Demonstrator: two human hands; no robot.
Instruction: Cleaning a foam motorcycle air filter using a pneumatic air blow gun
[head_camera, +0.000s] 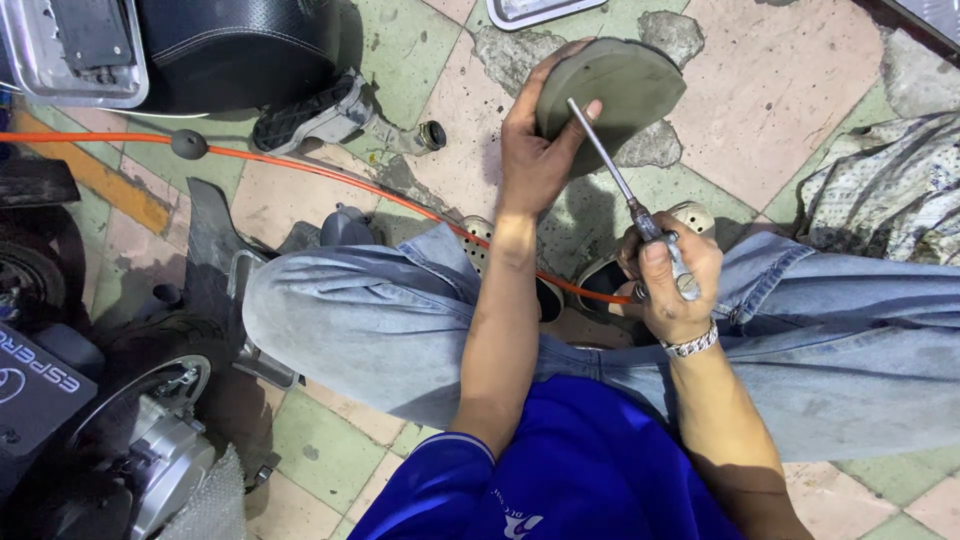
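Right hand (668, 275) grips a screwdriver (612, 172), shaft angled up-left onto the grey disc (625, 85) clasped by left hand (535, 150).

A dull grey-green round disc (612, 85); a screwdriver (640, 215) with a silvery metal shaft; pale, washed-out blue jeans (370, 330); a vivid blue shirt (560, 470) with a white mark; a silver bracelet (692, 345); a bright orange hose (300, 168); a floor (770, 110) of faded pink and green tiles, cracked grey in patches; a black scooter seat (235, 45)
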